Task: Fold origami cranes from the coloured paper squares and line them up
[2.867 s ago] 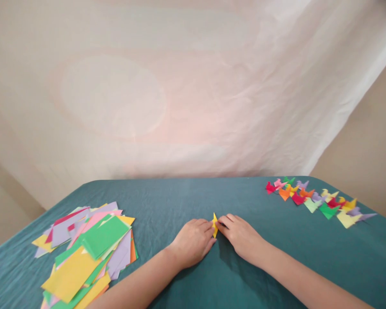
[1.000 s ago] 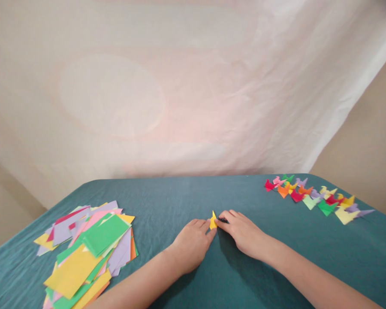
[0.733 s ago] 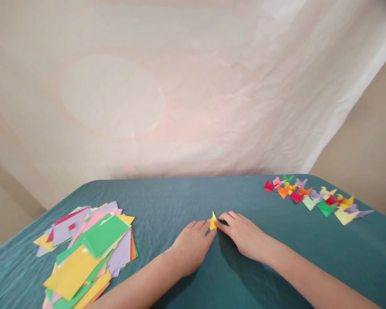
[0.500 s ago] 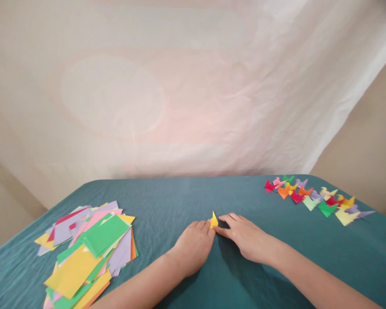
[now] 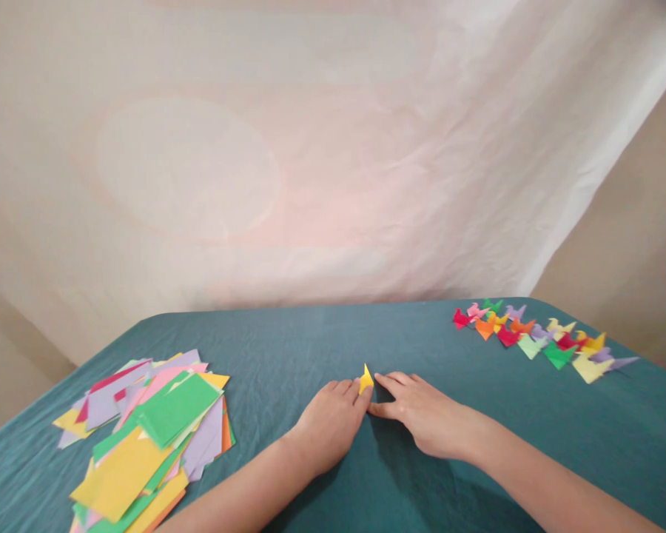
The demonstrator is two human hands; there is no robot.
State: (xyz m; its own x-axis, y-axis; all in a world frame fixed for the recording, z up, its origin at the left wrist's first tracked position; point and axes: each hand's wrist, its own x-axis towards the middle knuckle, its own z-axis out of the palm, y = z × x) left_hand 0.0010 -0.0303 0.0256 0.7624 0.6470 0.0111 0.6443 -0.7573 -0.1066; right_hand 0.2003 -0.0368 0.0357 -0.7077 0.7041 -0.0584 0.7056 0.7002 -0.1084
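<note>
A small folded piece of yellow paper with a sharp tip pointing away from me lies at the middle of the table. My left hand has its fingers closed on the left and near side of it, hiding part of the paper. Just to the right, my right hand has thumb and index finger apart. Its thumb tip is by my left thumb, and its index fingertip is close to the paper's right edge. Whether that fingertip touches the paper, I cannot tell.
Loose coloured paper sheets lie in a spread pile at the left. Several small folded paper birds stand in rows at the far right. A dark green cloth covers the table, and a pale sheet hangs behind it.
The view has shifted slightly. My right index finger and thumb have spread a little wider beside the yellow paper. My left hand stays on it.
</note>
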